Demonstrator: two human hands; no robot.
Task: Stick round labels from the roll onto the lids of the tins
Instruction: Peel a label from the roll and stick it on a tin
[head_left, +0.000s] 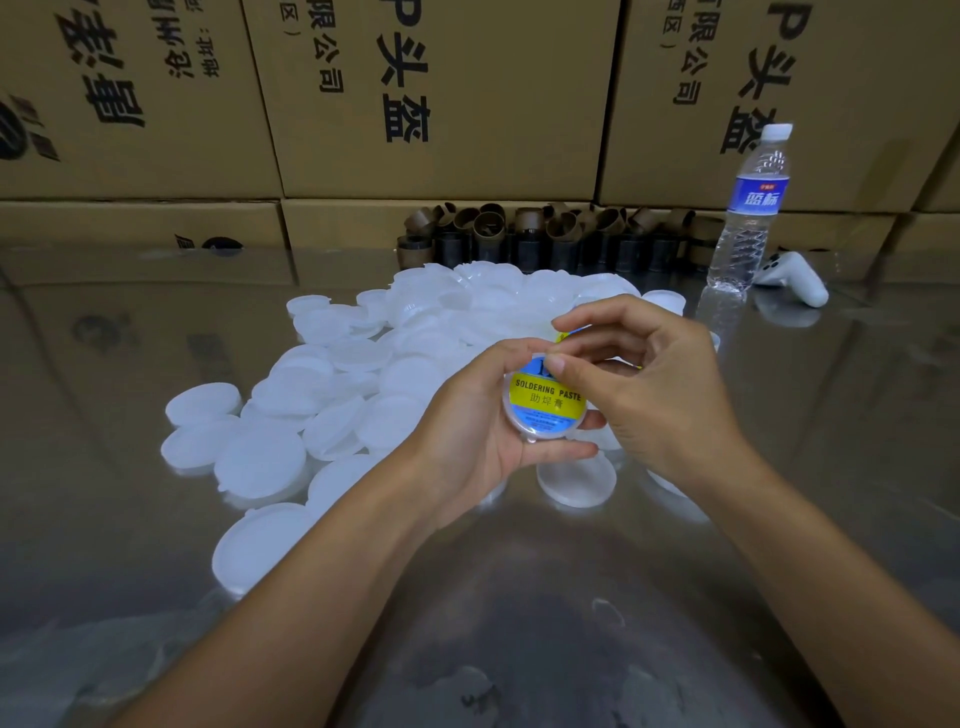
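Shiny steel worktop (130, 415), with printed cardboard boxes (441, 104) stacked as a wall behind it. A loose heap of white lids (405, 364) is spread across the middle of the worktop, many overlapping, and a few lie apart at the left edge.

The left hand (467, 436) holds one lid (540, 431) up above the heap, tilted toward the camera, with fingers curled round its left side and thumb under the lower rim. A round yellow-and-blue label (548, 402) reading SOLDERING PASTE sits on that lid.

The right hand (670, 384) comes in from the right. Its thumb and forefinger pinch the label's top edge and the other fingers are loosely curled behind. The top of the label is partly hidden by the thumb.

A row of empty brown cardboard cores (545, 234) stands against the boxes behind the heap. At the far right are an upright water bottle (748, 208) and, just beside it, a white controller (795, 280) lying flat.
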